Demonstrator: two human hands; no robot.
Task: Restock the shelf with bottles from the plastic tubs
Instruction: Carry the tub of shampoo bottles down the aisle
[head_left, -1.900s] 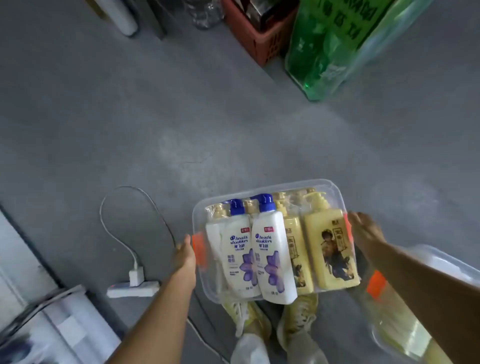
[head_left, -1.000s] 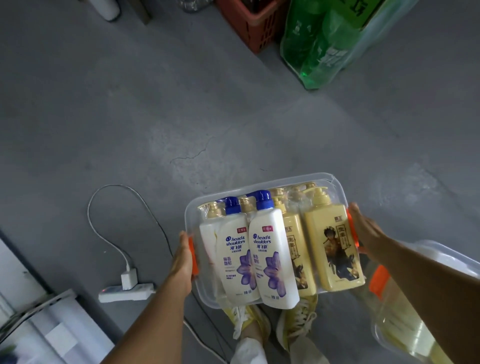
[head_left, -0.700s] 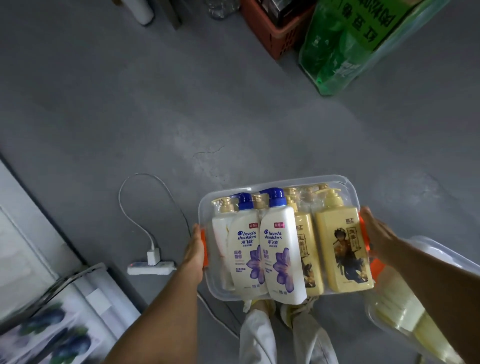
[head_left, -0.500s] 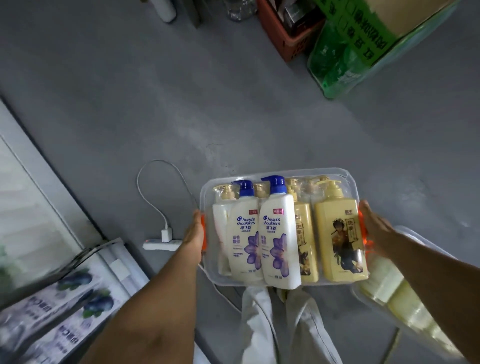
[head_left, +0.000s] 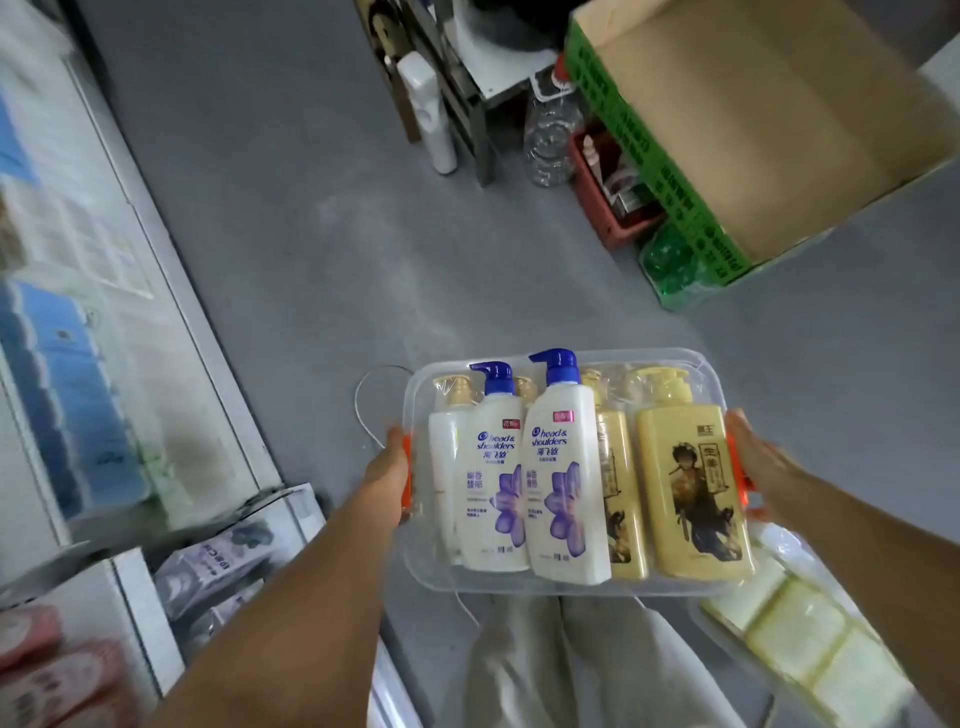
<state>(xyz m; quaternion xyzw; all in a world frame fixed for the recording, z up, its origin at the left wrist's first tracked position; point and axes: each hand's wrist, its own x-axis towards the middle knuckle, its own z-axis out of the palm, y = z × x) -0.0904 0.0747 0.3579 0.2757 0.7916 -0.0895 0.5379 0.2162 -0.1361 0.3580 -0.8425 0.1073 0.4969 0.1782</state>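
Observation:
I hold a clear plastic tub (head_left: 691, 364) with orange handles above the floor in front of my legs. My left hand (head_left: 390, 467) grips its left handle and my right hand (head_left: 761, 465) grips its right handle. Inside lie two white shampoo bottles with blue pumps (head_left: 563, 478), a plain white bottle (head_left: 441, 467) and yellow pump bottles (head_left: 691, 493). A second clear tub (head_left: 810, 654) with pale yellow bottles sits on the floor at the lower right. The shelf (head_left: 78, 322) runs along the left, blurred, with packaged goods on it.
A cardboard box with green print (head_left: 753, 119) rests on a green bottle pack (head_left: 675, 270) at the upper right, beside a red crate (head_left: 597, 202). A white bottle (head_left: 428, 109), a clear jug (head_left: 550, 140) and a metal frame stand behind. A white cable (head_left: 363, 410) lies on the grey floor.
The tub has risen off the floor in both hands. The view has swung up and left, bringing the shelf on the left and the cardboard box into sight.

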